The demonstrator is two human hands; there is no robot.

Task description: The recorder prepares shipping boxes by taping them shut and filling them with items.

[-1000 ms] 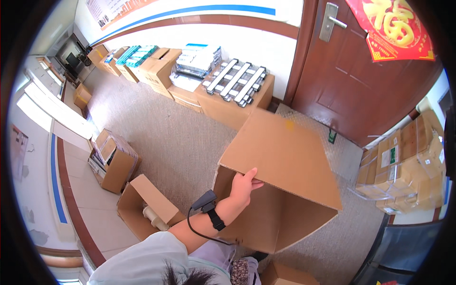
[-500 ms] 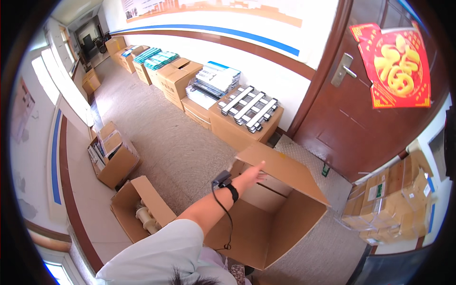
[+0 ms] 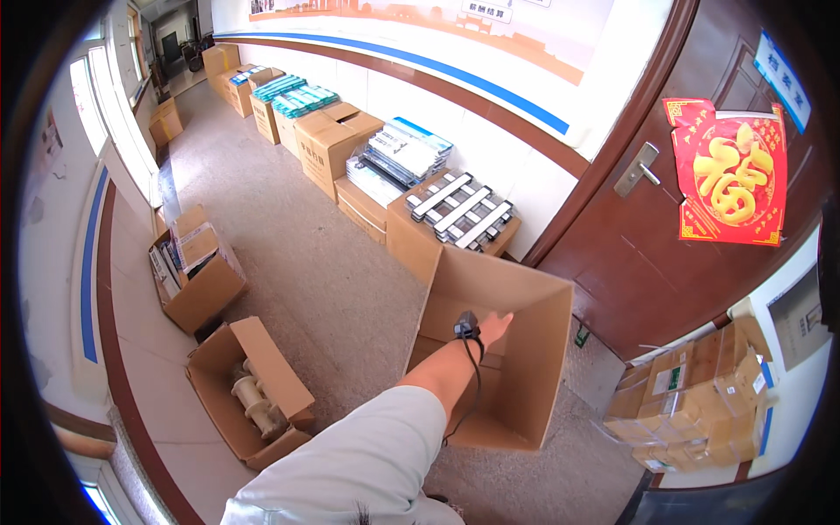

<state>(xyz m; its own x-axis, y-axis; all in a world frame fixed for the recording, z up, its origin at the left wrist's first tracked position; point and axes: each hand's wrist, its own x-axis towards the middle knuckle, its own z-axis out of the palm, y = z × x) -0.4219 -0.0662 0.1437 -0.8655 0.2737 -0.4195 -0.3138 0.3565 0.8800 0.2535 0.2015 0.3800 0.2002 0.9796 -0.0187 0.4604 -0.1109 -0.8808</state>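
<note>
Fingers of the one hand (image 3: 493,328) in view are spread flat and reach into the open top of the big cardboard box (image 3: 490,350), clamped on nothing; the fingertips appear to touch the inner wall, though the view is too small to be sure. Which arm this is cannot be told for certain; it enters from the lower edge in a pale sleeve (image 3: 367,464), with a dark device (image 3: 466,325) strapped at the wrist and a thin cord hanging from it. The other hand is out of view.

The big cardboard box stands upright on the floor (image 3: 297,262), flaps up, just before the brown door (image 3: 647,254).

A red paper decoration (image 3: 731,171) hangs on the door above the metal handle (image 3: 637,168).

Along the wall runs a row of boxes (image 3: 337,144) topped with stacked packets.

To the right, taped cartons (image 3: 691,402) are piled near the door frame.

On the left, a smaller open box (image 3: 249,389) holds pale spools (image 3: 252,404), and another open box (image 3: 197,267) holds booklets.
</note>
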